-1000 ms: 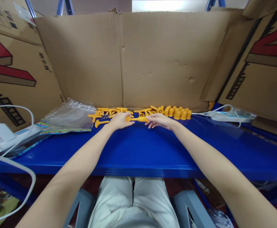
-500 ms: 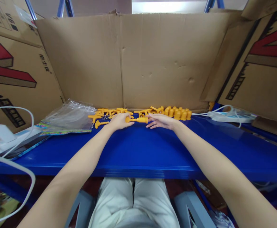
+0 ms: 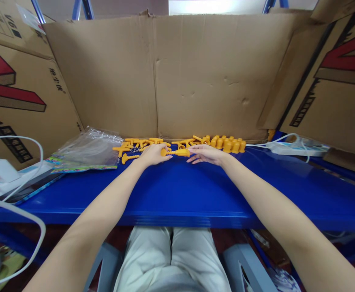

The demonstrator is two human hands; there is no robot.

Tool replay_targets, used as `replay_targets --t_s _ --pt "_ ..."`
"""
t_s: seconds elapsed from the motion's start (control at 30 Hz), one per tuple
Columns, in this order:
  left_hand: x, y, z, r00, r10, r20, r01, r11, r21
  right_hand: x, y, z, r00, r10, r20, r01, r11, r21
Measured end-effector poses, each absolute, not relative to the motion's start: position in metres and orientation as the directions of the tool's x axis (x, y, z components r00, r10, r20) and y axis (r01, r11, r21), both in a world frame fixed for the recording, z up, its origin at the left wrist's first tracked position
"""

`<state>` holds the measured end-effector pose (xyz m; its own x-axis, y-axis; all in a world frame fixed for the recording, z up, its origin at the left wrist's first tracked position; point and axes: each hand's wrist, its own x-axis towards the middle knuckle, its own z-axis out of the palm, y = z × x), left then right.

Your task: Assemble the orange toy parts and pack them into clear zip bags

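Note:
My left hand (image 3: 155, 154) is closed on the left end of a yellow plastic piece (image 3: 180, 152), which lies level above the blue shelf (image 3: 177, 190). At the piece's right end is my right hand (image 3: 204, 154), its fingers apart and a fingertip at or near the end. A yellow screw-like part (image 3: 130, 158) rests left of my left hand. Behind the hands lie several yellow T-shaped parts (image 3: 129, 144). Several yellow cup-like parts (image 3: 228, 144) stand in a cluster behind and right of my right hand.
Clear plastic bags (image 3: 88, 152) lie on the left of the shelf. Farther left are a power strip and a white charger (image 3: 3, 169) with a cable. Another white strip (image 3: 300, 150) sits at the right. A cardboard wall (image 3: 220, 77) rises behind, with printed boxes at both sides.

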<state>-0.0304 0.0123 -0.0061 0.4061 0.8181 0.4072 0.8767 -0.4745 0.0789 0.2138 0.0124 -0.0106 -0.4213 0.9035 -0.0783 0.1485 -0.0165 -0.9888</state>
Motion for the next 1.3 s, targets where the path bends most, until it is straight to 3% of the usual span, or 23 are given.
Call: replay_targets --t_s 0.2,0.33,0.5,0.6,0.67,0.77,0.87,0.97,1.07,1.3 --pt "-0.032 0.015 -0.007 0.414 0.820 0.394 0.870 -0.484 0.092 0.208 0.005 -0.006 -0.389 0.915 -0.109 0.042 -0.101 -0.994" --pt "-0.033 0.015 -0.010 0.414 0.810 0.416 0.837 -0.518 0.175 0.199 0.001 -0.002 -0.282 0.957 -0.074 0.014 -0.073 -0.997" --pt "-0.034 0.015 -0.015 0.396 0.747 0.535 0.746 -0.601 0.287 0.199 0.017 0.008 -0.038 0.991 0.125 -0.115 0.120 -0.986" --pt "-0.035 0.018 -0.017 0.399 0.744 0.535 0.750 -0.601 0.276 0.203 0.037 0.010 0.108 0.927 0.360 0.050 0.357 -0.933" --pt "-0.035 0.019 -0.018 0.401 0.746 0.532 0.757 -0.597 0.266 0.203 0.048 0.008 0.102 0.830 0.548 0.314 0.495 -0.810" --pt "-0.036 0.020 -0.019 0.431 0.734 0.524 0.748 -0.616 0.248 0.202 0.057 -0.001 -0.143 0.713 0.687 0.709 0.558 -0.432" --pt "-0.036 0.020 -0.020 0.448 0.737 0.505 0.746 -0.620 0.243 0.202 0.058 -0.012 -0.413 0.703 0.579 0.864 0.504 0.006" --pt "-0.035 0.020 -0.019 0.439 0.753 0.490 0.759 -0.603 0.246 0.205 0.057 -0.022 -0.514 0.739 0.435 0.858 0.435 0.274" --pt "-0.034 0.020 -0.018 0.443 0.763 0.471 0.769 -0.594 0.239 0.209 0.056 -0.031 -0.478 0.789 0.386 0.870 0.368 0.327" --pt "-0.034 0.022 -0.019 0.478 0.768 0.426 0.773 -0.598 0.211 0.205 0.052 -0.041 -0.391 0.820 0.419 0.918 0.313 0.244"
